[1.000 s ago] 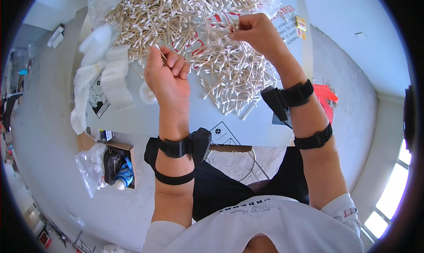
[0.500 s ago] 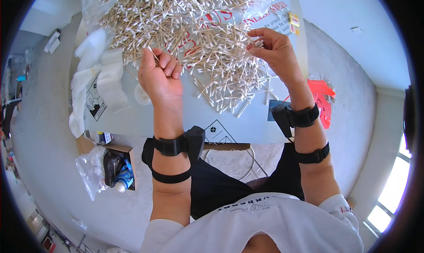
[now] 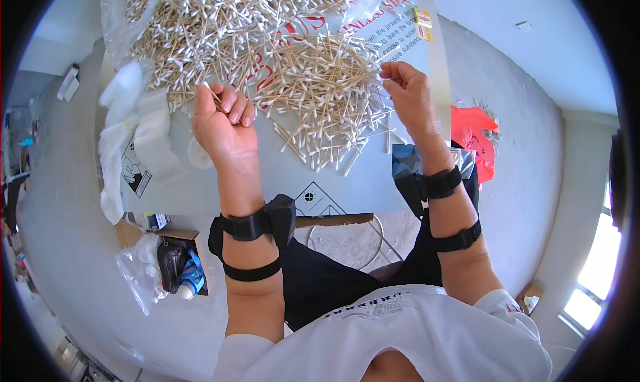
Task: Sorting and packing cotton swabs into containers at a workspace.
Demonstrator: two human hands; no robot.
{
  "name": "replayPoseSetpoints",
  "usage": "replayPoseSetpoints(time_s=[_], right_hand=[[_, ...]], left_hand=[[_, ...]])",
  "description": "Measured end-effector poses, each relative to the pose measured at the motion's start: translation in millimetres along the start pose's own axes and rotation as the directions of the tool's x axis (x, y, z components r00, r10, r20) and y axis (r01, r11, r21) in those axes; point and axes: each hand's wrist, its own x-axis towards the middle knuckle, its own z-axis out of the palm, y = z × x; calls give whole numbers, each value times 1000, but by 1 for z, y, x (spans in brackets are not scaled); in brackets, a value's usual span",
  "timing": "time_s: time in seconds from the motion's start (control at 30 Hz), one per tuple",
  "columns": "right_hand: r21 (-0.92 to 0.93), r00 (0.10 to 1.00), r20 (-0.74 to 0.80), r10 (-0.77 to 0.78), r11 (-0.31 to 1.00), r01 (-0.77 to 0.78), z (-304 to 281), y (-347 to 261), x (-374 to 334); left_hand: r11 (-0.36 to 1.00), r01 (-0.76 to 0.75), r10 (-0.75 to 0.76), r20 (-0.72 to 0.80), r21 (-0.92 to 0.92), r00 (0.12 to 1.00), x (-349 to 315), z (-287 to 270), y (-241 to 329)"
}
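Loose cotton swabs (image 3: pixel 327 82), white-tipped with pale wooden sticks, lie heaped across a grey-white tabletop (image 3: pixel 253 182). My left hand (image 3: pixel 225 119) is raised palm-up in front of the heap's left part, fingers curled round a few cotton swabs (image 3: pixel 215 97). My right hand (image 3: pixel 410 95) is at the heap's right edge, thumb and forefinger brought together beside the swabs. What lies between those fingertips is too small to make out. Black straps with a dark device sit on both my forearms.
White translucent plastic strips (image 3: pixel 150 135) lie at the table's left, with a clear bag (image 3: pixel 127 22) behind them. Yellow packets (image 3: pixel 423 23) lie at the far right. Below the left edge is a cardboard box (image 3: pixel 203 262) with a bottle. A red bag (image 3: pixel 473 139) is on the floor to the right.
The swab heads that showed in my right hand are no longer visible there, and its fingers are closer together. My left hand keeps its swabs. The whole view has shifted slightly.
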Motion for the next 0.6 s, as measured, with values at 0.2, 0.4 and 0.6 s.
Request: replayPoseSetpoints(time_s=[0.2, 0.4, 0.6], right_hand=[[-58, 999, -14, -35, 998, 34, 9, 0, -15], [-4, 992, 125, 1, 1000, 0, 13, -14, -21], [-75, 999, -6, -47, 996, 47, 6, -21, -20]], left_hand=[[1000, 9, -9, 31, -9, 999, 2, -2, -1], [1000, 13, -13, 25, 22, 1000, 0, -1, 1], [1000, 24, -24, 42, 2, 999, -1, 0, 1]])
